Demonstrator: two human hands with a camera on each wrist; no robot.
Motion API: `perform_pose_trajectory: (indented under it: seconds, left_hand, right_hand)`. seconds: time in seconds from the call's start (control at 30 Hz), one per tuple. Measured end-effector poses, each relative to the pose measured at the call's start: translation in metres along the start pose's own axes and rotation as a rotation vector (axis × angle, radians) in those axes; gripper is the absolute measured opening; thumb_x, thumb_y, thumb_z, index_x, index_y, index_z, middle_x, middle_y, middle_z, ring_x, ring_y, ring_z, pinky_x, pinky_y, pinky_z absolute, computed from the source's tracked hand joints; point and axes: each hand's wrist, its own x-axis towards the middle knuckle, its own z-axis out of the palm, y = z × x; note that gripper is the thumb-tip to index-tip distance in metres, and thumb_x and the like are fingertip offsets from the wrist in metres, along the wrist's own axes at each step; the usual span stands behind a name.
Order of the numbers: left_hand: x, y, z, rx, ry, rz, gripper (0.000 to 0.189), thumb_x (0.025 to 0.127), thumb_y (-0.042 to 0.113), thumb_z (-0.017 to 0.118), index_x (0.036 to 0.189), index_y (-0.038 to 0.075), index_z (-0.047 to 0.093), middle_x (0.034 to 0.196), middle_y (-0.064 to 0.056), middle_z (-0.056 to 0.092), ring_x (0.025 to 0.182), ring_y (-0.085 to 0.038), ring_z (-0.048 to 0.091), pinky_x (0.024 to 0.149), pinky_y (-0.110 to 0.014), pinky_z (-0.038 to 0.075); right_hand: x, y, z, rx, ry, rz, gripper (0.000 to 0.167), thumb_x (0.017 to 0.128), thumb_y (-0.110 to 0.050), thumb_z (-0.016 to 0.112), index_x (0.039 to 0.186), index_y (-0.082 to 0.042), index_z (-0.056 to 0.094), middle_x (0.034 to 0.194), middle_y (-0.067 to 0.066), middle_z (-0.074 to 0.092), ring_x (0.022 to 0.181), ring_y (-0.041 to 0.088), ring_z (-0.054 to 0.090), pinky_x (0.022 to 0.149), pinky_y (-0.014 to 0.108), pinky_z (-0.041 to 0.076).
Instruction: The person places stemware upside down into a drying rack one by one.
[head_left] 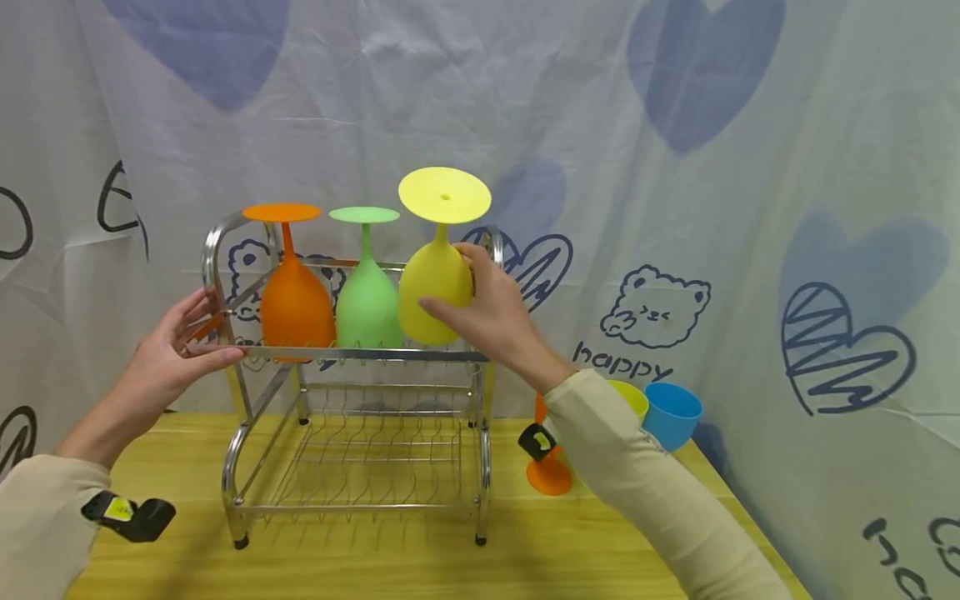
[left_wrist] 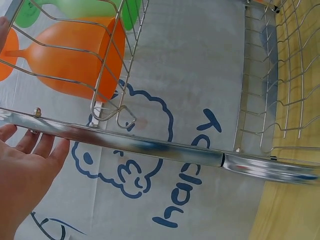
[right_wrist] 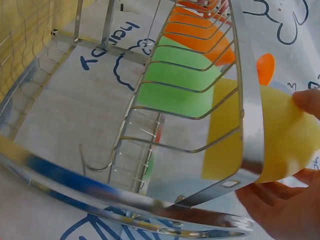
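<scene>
A yellow goblet [head_left: 429, 283] is upside down at the right end of the upper tier of a metal dish rack [head_left: 367, 354]. My right hand [head_left: 497, 312] grips its bowl, thumb in front and fingers round the far side. In the right wrist view the bowl's rim end [right_wrist: 222, 145] shows behind the rack's wires. Left of it, a green goblet [head_left: 367, 304] and an orange goblet [head_left: 296, 308] stand inverted on the same tier. My left hand [head_left: 168, 354] holds the rack's upper left corner, thumb along the front bar, fingertips at the side post [left_wrist: 135, 142].
The rack's lower wire tier [head_left: 375, 458] stands over a wooden table [head_left: 360, 575]. Right of the rack, partly behind my right sleeve, are an upright orange goblet [head_left: 550, 477], a yellow cup [head_left: 633, 398] and a blue cup [head_left: 672, 417]. A patterned curtain [head_left: 525, 83] hangs close behind.
</scene>
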Motion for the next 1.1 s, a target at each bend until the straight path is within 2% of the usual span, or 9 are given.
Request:
perform_pose_trajectory:
  seconds: [0.2, 0.43, 0.77, 0.93, 1.1]
  left_hand:
    - [0.001, 0.001, 0.001, 0.004, 0.005, 0.002, 0.084, 0.096, 0.012, 0.06, 0.157, 0.019, 0.001, 0.157, -0.025, 0.01, 0.102, 0.005, 0.047, 0.076, -0.005, 0.042]
    - [0.0, 0.001, 0.001, 0.004, 0.006, -0.004, 0.084, 0.097, 0.012, 0.06, 0.157, 0.021, 0.002, 0.158, -0.023, 0.01, 0.101, 0.005, 0.048, 0.075, -0.006, 0.042]
    - [-0.001, 0.0, 0.003, -0.01, 0.014, 0.004, 0.083, 0.096, 0.012, 0.06, 0.157, 0.022, 0.003, 0.159, -0.02, 0.011, 0.102, 0.004, 0.048, 0.076, -0.005, 0.042]
    - [-0.001, 0.0, 0.003, -0.014, 0.011, 0.0, 0.083, 0.097, 0.012, 0.06, 0.157, 0.023, 0.003, 0.159, -0.02, 0.011, 0.101, 0.006, 0.049, 0.076, -0.006, 0.042]
    - [-0.001, 0.0, 0.003, -0.007, 0.02, 0.0, 0.083, 0.097, 0.011, 0.059, 0.157, 0.02, 0.003, 0.158, -0.023, 0.011, 0.1, 0.007, 0.049, 0.075, -0.005, 0.042]
  right_hand:
    - [0.013, -0.005, 0.002, -0.061, -0.053, 0.133, 0.075, 0.086, -0.033, 0.071, 0.145, -0.004, 0.034, 0.126, 0.017, 0.055, 0.101, 0.026, 0.06, 0.078, 0.034, 0.056]
    - [0.023, -0.007, 0.007, -0.094, -0.093, 0.198, 0.073, 0.087, -0.033, 0.069, 0.143, 0.0, 0.034, 0.116, 0.016, 0.059, 0.095, 0.025, 0.062, 0.076, 0.032, 0.057]
    - [0.029, 0.001, 0.022, -0.13, -0.162, 0.303, 0.066, 0.087, -0.031, 0.07, 0.132, 0.005, 0.038, 0.094, 0.013, 0.056, 0.076, 0.022, 0.056, 0.06, 0.027, 0.052]
    - [0.029, 0.004, 0.025, -0.174, -0.177, 0.322, 0.066, 0.087, -0.033, 0.07, 0.13, 0.006, 0.039, 0.094, 0.013, 0.056, 0.077, 0.023, 0.055, 0.063, 0.029, 0.052]
    - [0.029, 0.003, 0.027, -0.197, -0.214, 0.36, 0.082, 0.088, -0.036, 0.068, 0.143, 0.008, 0.026, 0.103, 0.016, 0.057, 0.086, 0.025, 0.057, 0.072, 0.034, 0.054]
